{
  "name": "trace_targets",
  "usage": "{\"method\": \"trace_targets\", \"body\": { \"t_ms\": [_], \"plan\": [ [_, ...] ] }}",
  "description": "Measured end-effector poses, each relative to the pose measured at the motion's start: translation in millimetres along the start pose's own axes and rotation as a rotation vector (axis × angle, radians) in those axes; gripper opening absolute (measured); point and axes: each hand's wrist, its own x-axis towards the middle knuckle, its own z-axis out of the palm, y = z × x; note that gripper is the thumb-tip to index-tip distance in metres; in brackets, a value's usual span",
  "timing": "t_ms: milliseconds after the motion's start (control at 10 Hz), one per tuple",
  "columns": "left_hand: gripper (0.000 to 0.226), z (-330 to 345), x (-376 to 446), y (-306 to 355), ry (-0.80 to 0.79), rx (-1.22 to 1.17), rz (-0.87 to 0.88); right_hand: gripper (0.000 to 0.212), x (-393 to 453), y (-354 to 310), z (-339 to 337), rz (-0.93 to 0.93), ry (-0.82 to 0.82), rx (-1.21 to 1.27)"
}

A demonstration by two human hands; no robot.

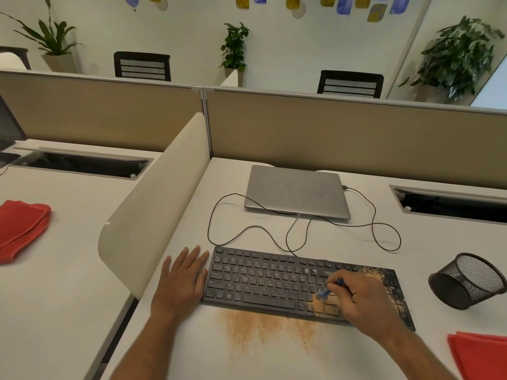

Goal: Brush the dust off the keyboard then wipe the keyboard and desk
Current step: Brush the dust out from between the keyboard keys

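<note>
Office cubicles with beige partitions frame the white worktop (274, 360) where we are partway through the brushing step. Our keyboard (274, 281) lies with its long axis running left to right, its right end angled slightly toward us. Our left hand (182, 281) rests flat, fingers straight, on the worktop against the keyboard's left edge, seemingly steadying it. Our right hand (362, 300) pinches a small blue brush (327, 290), bristles down on the keys right of centre. Tan dust (370, 272) coats the right end of the keyboard, directly under and beyond the right hand; more lies spread on the worktop just in front of the spacebar. We judge the left keys mostly done, so strokes should carry on rightward. One red cloth (480, 355) waits near the right forearm; another red cloth (22, 226) lies beyond the divider.
</note>
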Motion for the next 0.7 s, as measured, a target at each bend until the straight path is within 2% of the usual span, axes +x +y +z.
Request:
{"method": "trace_targets", "body": {
  "t_ms": [100,400,600,700],
  "plan": [
    [0.074,-0.3,0.4,0.6,0.0,-0.002,0.002,0.014,1.4,7.0,-9.3,0.021,0.053,0.017],
    [0.075,-0.8,0.1,0.4,0.0,0.005,0.0,0.02,-1.0,7.3,2.4,-0.02,-0.025,-0.007],
    [0.075,-0.6,0.2,0.4,0.0,0.004,0.0,0.02,0.0,8.8,-2.6,0.033,0.057,0.081],
    [0.074,-0.3,0.3,-0.2,0.0,0.01,0.003,0.024,-1.1,10.5,0.4,-0.011,-0.009,0.01]
  ]
}}
